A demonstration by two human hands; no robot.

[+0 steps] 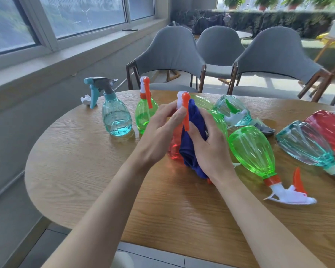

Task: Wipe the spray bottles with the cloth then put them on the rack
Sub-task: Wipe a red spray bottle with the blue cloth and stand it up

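A red spray bottle [174,144] with a white head and orange trigger stands upright at the table's middle. My left hand [161,130] grips its neck and head. My right hand [207,146] holds a dark blue cloth [193,136] pressed around the bottle's right side. Upright at the back left stand a teal bottle [115,117] and a green bottle [144,113]. Lying on their sides to the right are a green bottle [253,151], a teal bottle [306,146], a red bottle [331,126], another teal one [230,109] and another green one [219,120]. No rack is in view.
The wooden table [104,180] has a rounded left edge. Three grey chairs [172,55] stand behind it. A small white object [86,99] lies at the table's back left, near the window wall. A grey object [263,127] lies among the fallen bottles.
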